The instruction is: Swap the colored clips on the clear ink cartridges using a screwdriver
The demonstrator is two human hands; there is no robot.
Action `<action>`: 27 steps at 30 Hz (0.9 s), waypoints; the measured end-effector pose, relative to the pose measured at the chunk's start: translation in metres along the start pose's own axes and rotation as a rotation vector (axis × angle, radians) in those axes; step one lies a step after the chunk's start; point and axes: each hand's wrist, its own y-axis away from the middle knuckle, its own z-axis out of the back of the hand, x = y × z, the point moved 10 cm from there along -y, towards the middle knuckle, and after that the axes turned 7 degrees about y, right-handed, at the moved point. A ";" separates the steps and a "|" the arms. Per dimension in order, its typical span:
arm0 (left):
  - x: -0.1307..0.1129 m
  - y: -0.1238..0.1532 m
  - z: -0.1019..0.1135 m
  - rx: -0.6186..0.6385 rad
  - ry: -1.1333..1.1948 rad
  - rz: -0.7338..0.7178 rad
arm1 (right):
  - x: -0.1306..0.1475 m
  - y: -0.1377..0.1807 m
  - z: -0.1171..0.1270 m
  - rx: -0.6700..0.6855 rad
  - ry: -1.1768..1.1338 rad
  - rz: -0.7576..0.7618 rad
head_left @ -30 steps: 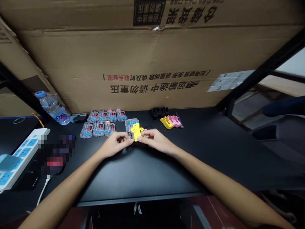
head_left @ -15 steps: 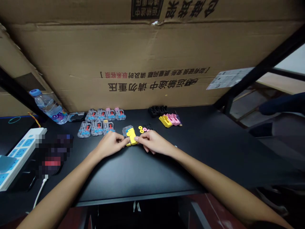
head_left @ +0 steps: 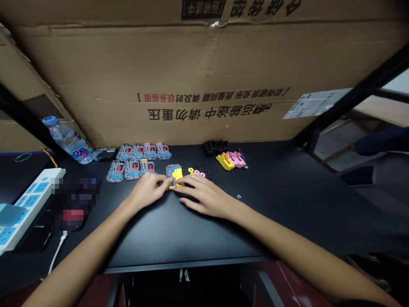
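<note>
A small clear plastic case with a yellow part point(head_left: 175, 175) lies on the black table point(head_left: 287, 200) in front of me. My left hand point(head_left: 149, 189) pinches its left side with thumb and forefinger. My right hand point(head_left: 204, 195) lies flat on the table with fingers stretched out, its fingertips touching the yellow part. Small yellow and pink rings point(head_left: 196, 172) lie just behind the right hand.
Two rows of clear cases point(head_left: 137, 160) lie at the back left. Black, yellow and pink parts point(head_left: 228, 155) lie at the back. A water bottle point(head_left: 68, 140), a power strip point(head_left: 22, 204) and a large cardboard box point(head_left: 204, 72) bound the table.
Both hands lowered the case with the yellow part from the air onto the table. My right hand let go of its pinch and flattened out.
</note>
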 end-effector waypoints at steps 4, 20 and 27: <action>-0.004 0.001 0.015 -0.094 -0.034 -0.003 | -0.009 0.002 -0.017 0.109 0.091 -0.096; -0.012 0.002 0.010 -0.094 -0.041 -0.088 | -0.082 0.005 -0.010 0.047 0.207 -0.347; -0.010 0.003 0.007 -0.079 -0.048 -0.079 | -0.072 -0.004 -0.009 0.044 0.118 -0.264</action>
